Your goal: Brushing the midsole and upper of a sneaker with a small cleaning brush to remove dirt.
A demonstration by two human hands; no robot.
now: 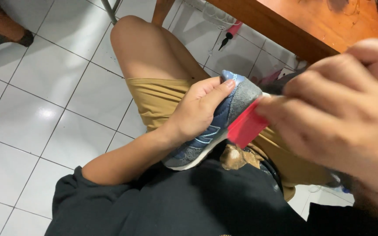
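Pinching a flat red tool (246, 126), the fingers of the right hand (342, 109) press together around its upper end, close to the camera and blurred, so the exact grip on it is hard to read. The tool's free end touches the grey heel of a blue and grey sneaker (215, 126), just below and to the left of those fingers. The left hand (197, 111) wraps over the shoe from the other side, thumb reaching up to the pale blue heel tab, remaining fingers curled around the side panel. The sneaker's long axis runs diagonally, heel raised toward the right hand and toe pointing down toward the person's dark shirt (176, 205). It rests on the lap, over mustard shorts (158, 100). The right hand is nearer the heel; the left holds the middle. Beyond the knee lie white floor tiles (57, 109), and a wooden table (311, 22) edges in at upper right.
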